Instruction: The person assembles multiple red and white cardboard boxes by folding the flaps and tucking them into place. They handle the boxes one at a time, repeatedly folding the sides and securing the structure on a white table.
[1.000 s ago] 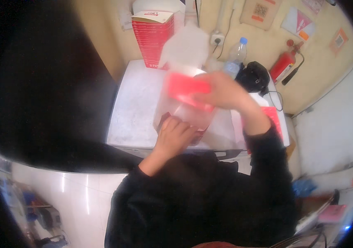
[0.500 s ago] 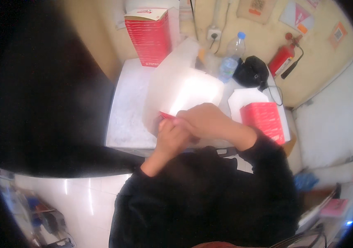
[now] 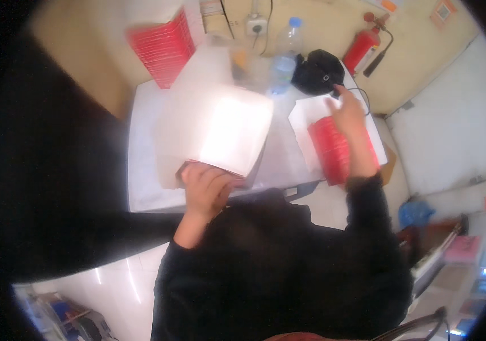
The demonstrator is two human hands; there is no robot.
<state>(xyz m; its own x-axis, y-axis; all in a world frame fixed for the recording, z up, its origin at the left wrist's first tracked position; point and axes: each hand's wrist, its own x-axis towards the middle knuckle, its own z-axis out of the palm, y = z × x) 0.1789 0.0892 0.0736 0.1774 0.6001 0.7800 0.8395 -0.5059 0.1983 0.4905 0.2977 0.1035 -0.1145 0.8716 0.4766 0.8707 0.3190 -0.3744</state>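
My left hand (image 3: pixel 204 190) is closed on the near edge of a carton (image 3: pixel 223 128) whose pale inner side faces up. A strip of its red outside shows beside my fingers. To the right, my right hand (image 3: pixel 347 113) hovers with fingers apart over another red-and-white carton (image 3: pixel 329 150), which lies at the table's right side. Whether the right hand touches that carton cannot be made out. Holding nothing that I can see, it is close to a black bag-like thing (image 3: pixel 318 73) behind the carton.
On the white table (image 3: pixel 146 170), a tall red stack (image 3: pixel 163 48) stands at the back left. Beside the black thing is a clear bottle with a blue cap (image 3: pixel 286 57). A fire extinguisher (image 3: pixel 361 48) hangs on the wall near a socket (image 3: pixel 256 25).
My right hand has left the pale carton and moved right, over the other red carton, its fingers now apart. The left hand stays at the carton's near edge. The whole view has shifted.
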